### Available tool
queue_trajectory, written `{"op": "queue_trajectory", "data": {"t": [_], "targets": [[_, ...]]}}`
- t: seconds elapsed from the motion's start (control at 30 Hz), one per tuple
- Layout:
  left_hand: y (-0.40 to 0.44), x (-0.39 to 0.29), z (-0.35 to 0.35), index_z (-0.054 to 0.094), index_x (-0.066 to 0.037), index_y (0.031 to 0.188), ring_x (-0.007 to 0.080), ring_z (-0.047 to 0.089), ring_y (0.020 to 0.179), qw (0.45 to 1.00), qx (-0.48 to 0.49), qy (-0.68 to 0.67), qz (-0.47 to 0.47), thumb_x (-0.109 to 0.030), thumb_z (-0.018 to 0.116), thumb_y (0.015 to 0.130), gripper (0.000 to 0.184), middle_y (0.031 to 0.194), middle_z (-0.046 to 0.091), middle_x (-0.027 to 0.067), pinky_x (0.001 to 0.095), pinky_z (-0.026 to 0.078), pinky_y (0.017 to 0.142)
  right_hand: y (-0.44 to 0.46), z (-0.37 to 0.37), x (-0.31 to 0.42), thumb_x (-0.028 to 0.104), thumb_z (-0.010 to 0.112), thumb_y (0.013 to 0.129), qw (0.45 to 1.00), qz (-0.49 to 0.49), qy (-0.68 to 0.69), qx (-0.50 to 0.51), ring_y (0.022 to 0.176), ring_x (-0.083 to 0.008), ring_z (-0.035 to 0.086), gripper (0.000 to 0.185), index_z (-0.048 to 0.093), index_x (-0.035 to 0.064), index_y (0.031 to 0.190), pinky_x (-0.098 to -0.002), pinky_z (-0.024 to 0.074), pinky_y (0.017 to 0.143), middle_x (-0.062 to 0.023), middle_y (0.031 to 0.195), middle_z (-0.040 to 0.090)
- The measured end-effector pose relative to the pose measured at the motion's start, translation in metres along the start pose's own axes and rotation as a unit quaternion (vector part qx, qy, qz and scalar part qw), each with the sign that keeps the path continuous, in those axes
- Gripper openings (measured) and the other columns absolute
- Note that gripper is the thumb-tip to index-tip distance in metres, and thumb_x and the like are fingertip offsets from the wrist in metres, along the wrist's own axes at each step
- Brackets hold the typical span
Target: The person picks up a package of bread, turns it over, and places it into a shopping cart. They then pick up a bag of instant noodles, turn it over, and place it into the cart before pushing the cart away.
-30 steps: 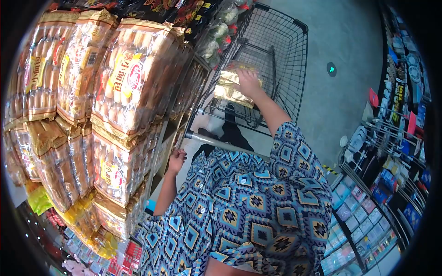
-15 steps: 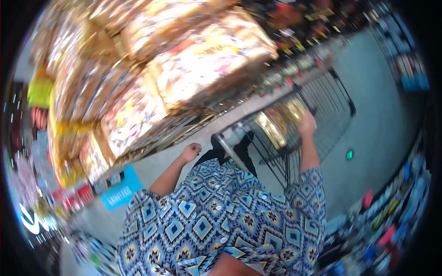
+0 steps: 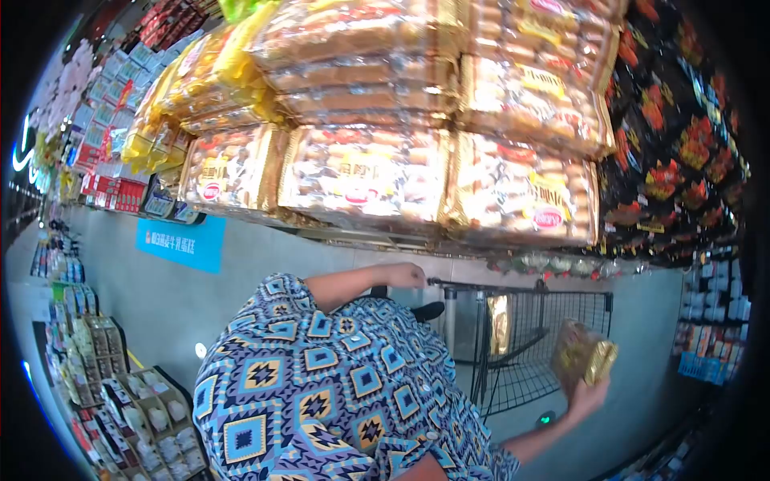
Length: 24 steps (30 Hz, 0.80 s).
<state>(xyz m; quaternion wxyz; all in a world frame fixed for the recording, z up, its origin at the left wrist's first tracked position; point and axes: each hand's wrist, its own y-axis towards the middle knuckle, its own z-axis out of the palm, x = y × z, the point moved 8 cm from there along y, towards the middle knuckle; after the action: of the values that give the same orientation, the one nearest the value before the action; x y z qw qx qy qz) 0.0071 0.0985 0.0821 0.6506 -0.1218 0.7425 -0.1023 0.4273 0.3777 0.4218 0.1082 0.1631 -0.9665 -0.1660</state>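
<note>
My right hand (image 3: 591,394) grips a brown and gold package (image 3: 576,357) over the right side of the black wire cart (image 3: 525,345). A narrow gold package (image 3: 499,325) shows inside the cart, near its handle end. My left hand (image 3: 407,276) is beside the end of the cart handle, below the stacked bread packs, with its fingers curled; whether it holds anything is hidden. Clear packs of small bread rolls (image 3: 365,172) with gold edges are stacked above both hands.
Black bags with red pictures (image 3: 666,176) lie right of the bread stack. Yellow packs (image 3: 164,120) sit at its left end. A blue sign (image 3: 178,243) hangs below the display's left side. Shelves of small goods (image 3: 148,417) stand at the lower left.
The view has turned, so the bread stack now spans the top. My right hand has lifted a package away from the one in the cart. My left hand is nearer the cart handle.
</note>
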Motion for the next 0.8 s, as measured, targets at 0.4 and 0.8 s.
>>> {"op": "queue_trajectory", "data": {"t": [0.4, 0.8], "targets": [[-0.03, -0.303, -0.001, 0.041, -0.002, 0.137, 0.026, 0.058, 0.114, 0.87, 0.255, -0.37, 0.203, -0.032, 0.048, 0.099, 0.049, 0.128, 0.055, 0.0182, 0.0379, 0.048, 0.095, 0.017, -0.173, 0.078, 0.015, 0.066, 0.081, 0.916, -0.334, 0.215, -0.058, 0.102, -0.0314, 0.059, 0.044, 0.05, 0.0026, 0.119, -0.044, 0.0444, 0.094, -0.0151, 0.112, 0.059], [-0.033, -0.304, -0.071, 0.048, -0.007, 0.132, 0.0257, 0.055, 0.115, 0.821, 0.008, -0.497, 0.281, -0.035, 0.056, 0.093, 0.049, 0.124, 0.056, 0.0117, 0.0424, 0.044, 0.1, -0.043, -0.073, 0.343, 0.017, 0.062, 0.089, 0.697, -0.62, 0.154, -0.324, 0.114, -0.0302, 0.053, 0.03, 0.043, 0.0187, 0.112, -0.0481, 0.0342, 0.105, -0.0111, 0.117, 0.056]]}}
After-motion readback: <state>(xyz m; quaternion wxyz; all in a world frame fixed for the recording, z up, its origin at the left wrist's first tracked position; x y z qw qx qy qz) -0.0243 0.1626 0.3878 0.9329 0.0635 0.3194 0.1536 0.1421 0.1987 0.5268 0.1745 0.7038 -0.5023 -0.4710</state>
